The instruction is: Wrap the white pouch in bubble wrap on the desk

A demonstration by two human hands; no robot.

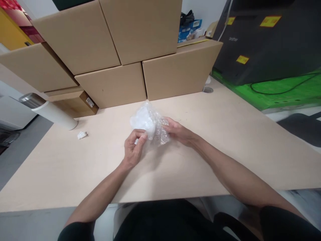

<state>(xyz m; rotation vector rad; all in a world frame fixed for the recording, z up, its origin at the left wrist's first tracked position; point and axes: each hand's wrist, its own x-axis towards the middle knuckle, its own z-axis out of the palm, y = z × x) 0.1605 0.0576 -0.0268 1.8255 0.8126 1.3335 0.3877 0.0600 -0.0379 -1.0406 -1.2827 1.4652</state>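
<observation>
Both hands hold clear bubble wrap [162, 134], bunched around a whitish bundle [142, 118] above the middle of the table. What the wrap encloses cannot be made out. My left hand [134, 145] pinches the wrap's near left edge between thumb and curled fingers. On the other side, my right hand [177, 130] grips the wrap from the right, its fingers partly hidden behind the clear film.
Cardboard boxes [112, 85] are stacked along the table's [200, 167] back edge. At the left stands a white bottle [55, 115] with a metal cap, near a crumpled white scrap [82, 135]. A dark Brother machine [258, 47] stands on a green surface [281, 90] at right.
</observation>
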